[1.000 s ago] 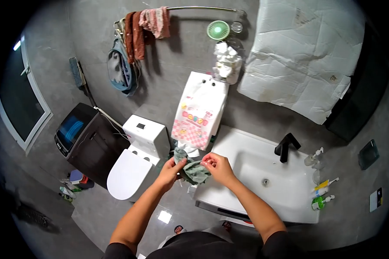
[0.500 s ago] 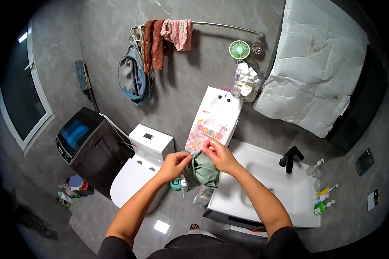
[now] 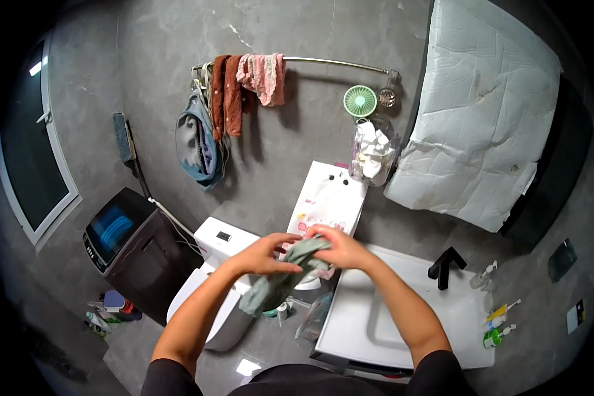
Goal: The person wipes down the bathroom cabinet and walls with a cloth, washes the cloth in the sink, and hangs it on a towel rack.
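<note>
A grey-green cloth (image 3: pixel 274 289), possibly a small garment, hangs bunched between my hands and trails down to the left. My right hand (image 3: pixel 342 249) is closed on its upper end. Beside the cloth, my left hand (image 3: pixel 265 254) is open, with thumb and fingers spread around its edge; whether they touch it I cannot tell. Behind my hands stands a white printed cover (image 3: pixel 330 198) with pink and yellow pictures, partly hidden by my fingers and the cloth.
The white toilet (image 3: pixel 228 327) is at lower left, beside a dark washing machine (image 3: pixel 138 254). To the right is a white sink (image 3: pixel 412 336) with a black faucet (image 3: pixel 446 264) and pump bottles (image 3: pixel 497 336). A towel rail (image 3: pixel 336 61) holds red-brown and pink cloths.
The cloth has turned and now stretches out to the lower left. My left hand has gone from a pinch on its edge to spread fingers. The camera view has tilted up slightly.
</note>
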Demonstrator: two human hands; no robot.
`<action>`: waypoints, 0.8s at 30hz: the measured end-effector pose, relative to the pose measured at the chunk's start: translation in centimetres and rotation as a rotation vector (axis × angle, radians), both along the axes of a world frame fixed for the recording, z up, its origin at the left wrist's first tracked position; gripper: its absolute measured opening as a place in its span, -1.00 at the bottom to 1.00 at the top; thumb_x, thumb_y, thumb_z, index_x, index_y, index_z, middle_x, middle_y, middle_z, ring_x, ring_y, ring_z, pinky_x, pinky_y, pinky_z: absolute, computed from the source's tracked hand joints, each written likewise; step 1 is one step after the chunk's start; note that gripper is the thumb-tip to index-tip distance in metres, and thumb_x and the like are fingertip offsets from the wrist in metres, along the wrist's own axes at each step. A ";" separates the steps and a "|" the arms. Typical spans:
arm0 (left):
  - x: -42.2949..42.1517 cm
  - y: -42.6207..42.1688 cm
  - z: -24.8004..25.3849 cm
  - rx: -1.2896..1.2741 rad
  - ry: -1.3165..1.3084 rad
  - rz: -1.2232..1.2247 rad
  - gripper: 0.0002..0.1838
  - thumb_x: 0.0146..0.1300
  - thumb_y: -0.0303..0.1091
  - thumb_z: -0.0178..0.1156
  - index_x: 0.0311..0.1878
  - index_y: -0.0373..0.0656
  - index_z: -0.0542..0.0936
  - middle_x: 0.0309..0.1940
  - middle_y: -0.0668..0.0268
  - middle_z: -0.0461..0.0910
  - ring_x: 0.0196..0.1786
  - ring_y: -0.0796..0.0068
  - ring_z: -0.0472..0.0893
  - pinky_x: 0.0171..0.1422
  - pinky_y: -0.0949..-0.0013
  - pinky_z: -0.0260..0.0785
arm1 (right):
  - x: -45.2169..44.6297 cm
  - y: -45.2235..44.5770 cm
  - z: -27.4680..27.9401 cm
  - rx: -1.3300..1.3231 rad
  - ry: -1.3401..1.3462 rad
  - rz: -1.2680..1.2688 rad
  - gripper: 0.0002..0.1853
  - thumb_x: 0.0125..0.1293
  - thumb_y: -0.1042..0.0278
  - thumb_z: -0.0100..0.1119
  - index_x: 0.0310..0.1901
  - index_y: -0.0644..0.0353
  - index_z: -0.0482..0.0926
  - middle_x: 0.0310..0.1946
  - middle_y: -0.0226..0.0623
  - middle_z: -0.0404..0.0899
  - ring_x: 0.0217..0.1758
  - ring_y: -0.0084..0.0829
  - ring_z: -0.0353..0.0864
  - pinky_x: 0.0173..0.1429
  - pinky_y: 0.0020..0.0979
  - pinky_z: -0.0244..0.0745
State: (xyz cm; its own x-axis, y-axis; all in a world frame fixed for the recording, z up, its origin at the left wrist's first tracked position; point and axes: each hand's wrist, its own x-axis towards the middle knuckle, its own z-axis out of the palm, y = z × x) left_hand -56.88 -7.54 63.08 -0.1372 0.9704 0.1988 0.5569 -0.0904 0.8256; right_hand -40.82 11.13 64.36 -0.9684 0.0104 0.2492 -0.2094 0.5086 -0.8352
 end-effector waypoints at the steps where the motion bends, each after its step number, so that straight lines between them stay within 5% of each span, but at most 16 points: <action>1: -0.4 1.6 -1.0 0.009 -0.059 -0.081 -0.39 0.18 -0.30 0.43 0.29 -0.21 0.46 0.06 0.31 0.59 0.05 0.56 0.54 0.18 0.42 0.40 | -0.9 -0.7 0.0 -0.029 0.009 0.069 -0.68 0.16 0.64 0.13 -0.01 0.23 0.49 -0.13 -0.41 0.55 -0.03 -0.58 0.53 0.10 -0.47 0.46; 3: -0.6 3.5 -1.2 0.047 -0.235 -0.140 -0.46 0.25 -0.57 0.28 0.31 -0.25 0.43 0.13 0.39 0.55 0.11 0.63 0.49 0.28 0.47 0.32 | -1.9 -0.9 0.3 -0.085 0.045 -0.021 -0.65 0.16 0.68 0.14 0.01 0.24 0.48 -0.10 -0.37 0.57 -0.02 -0.59 0.54 0.07 -0.47 0.48; 4: -1.4 4.0 -1.0 0.059 -0.276 -0.153 -0.51 0.26 -0.57 0.25 0.27 -0.26 0.46 0.04 0.43 0.58 0.04 0.64 0.51 0.18 0.48 0.36 | -2.3 -0.4 -0.3 -0.139 0.074 -0.080 -0.64 0.18 0.66 0.18 0.02 0.24 0.46 -0.11 -0.35 0.58 -0.03 -0.60 0.55 0.06 -0.48 0.49; 6: -2.4 3.9 0.3 -0.111 -0.320 -0.153 -0.62 0.29 -0.52 0.23 0.18 -0.28 0.54 -0.10 0.49 0.60 -0.08 0.68 0.50 0.04 0.51 0.38 | -2.2 -0.2 -1.7 -0.120 0.059 -0.285 -0.60 0.24 0.55 0.31 0.08 0.22 0.41 -0.15 -0.35 0.59 -0.06 -0.62 0.53 -0.02 -0.50 0.49; 8: -2.9 4.2 0.8 -0.122 -0.024 0.019 -0.75 0.40 -0.34 0.19 0.01 -0.30 0.62 -0.33 0.55 0.58 -0.26 0.74 0.44 -0.14 0.55 0.33 | -1.8 -0.8 -3.0 -0.067 0.161 -0.262 -0.33 0.13 0.11 0.52 0.12 0.29 0.39 -0.17 -0.21 0.63 -0.11 -0.45 0.58 -0.01 -0.37 0.48; 10: -3.9 4.5 0.7 -0.027 -0.200 0.052 -0.75 0.44 -0.27 0.17 -0.04 -0.26 0.64 -0.37 0.58 0.57 -0.32 0.76 0.43 -0.20 0.56 0.32 | -0.7 -2.6 -1.3 0.123 0.115 -0.391 -0.31 0.13 0.05 0.51 0.14 0.31 0.41 -0.17 -0.19 0.63 -0.11 -0.41 0.59 0.00 -0.38 0.47; 11: -4.0 4.8 0.7 0.064 -0.494 0.085 -0.77 0.45 -0.23 0.18 -0.11 -0.21 0.66 -0.37 0.58 0.58 -0.34 0.77 0.44 -0.23 0.55 0.32 | -1.2 -1.1 -2.4 0.385 0.046 -0.394 -0.34 0.14 0.00 0.49 0.11 0.32 0.47 -0.21 -0.20 0.63 -0.14 -0.41 0.60 0.00 -0.39 0.48; 12: -5.1 5.2 1.0 0.093 -0.702 0.076 -0.76 0.44 -0.18 0.20 -0.15 -0.17 0.66 -0.36 0.56 0.61 -0.33 0.76 0.50 -0.22 0.55 0.37 | -1.5 -0.9 -1.9 0.301 -0.005 -0.354 -0.35 0.15 -0.01 0.49 0.09 0.32 0.50 -0.23 -0.21 0.64 -0.14 -0.41 0.61 0.00 -0.39 0.49; 15: -7.2 5.7 4.1 0.232 -0.599 0.075 -0.77 0.44 -0.23 0.20 -0.12 -0.22 0.66 -0.31 0.48 0.67 -0.30 0.71 0.58 -0.18 0.54 0.45 | -3.3 -0.4 1.4 -0.026 -0.054 -0.269 -0.42 0.14 0.00 0.49 0.00 0.33 0.58 -0.25 -0.20 0.68 -0.18 -0.42 0.63 -0.05 -0.35 0.51; 18: -7.7 7.0 6.0 0.309 -0.456 0.038 -0.80 0.42 -0.30 0.22 -0.11 -0.25 0.65 -0.32 0.52 0.64 -0.29 0.76 0.52 -0.17 0.56 0.41 | -6.0 -2.4 4.1 0.105 0.089 -0.260 -0.43 0.14 -0.07 0.47 -0.07 0.31 0.62 -0.25 -0.12 0.69 -0.19 -0.37 0.64 -0.06 -0.33 0.52; 22: -9.4 6.9 8.0 0.481 -0.257 -0.020 -0.88 0.37 -0.39 0.26 -0.18 -0.24 0.66 -0.37 0.62 0.57 -0.29 0.79 0.43 -0.20 0.55 0.35 | -10.0 -0.1 3.0 0.345 -0.200 -0.503 -0.49 0.29 -0.04 0.25 -0.20 0.40 0.60 -0.51 -0.05 0.64 -0.42 -0.27 0.64 -0.24 -0.25 0.53; 24: -12.6 6.0 9.4 0.489 -0.274 0.092 -0.85 0.40 -0.36 0.23 -0.26 -0.24 0.65 -0.43 0.59 0.54 -0.31 0.80 0.40 -0.24 0.55 0.31 | -8.8 -0.1 6.8 0.074 -0.204 -0.493 -0.64 0.37 0.13 0.13 -0.20 0.36 0.61 -0.57 -0.11 0.59 -0.47 -0.38 0.62 -0.31 -0.28 0.50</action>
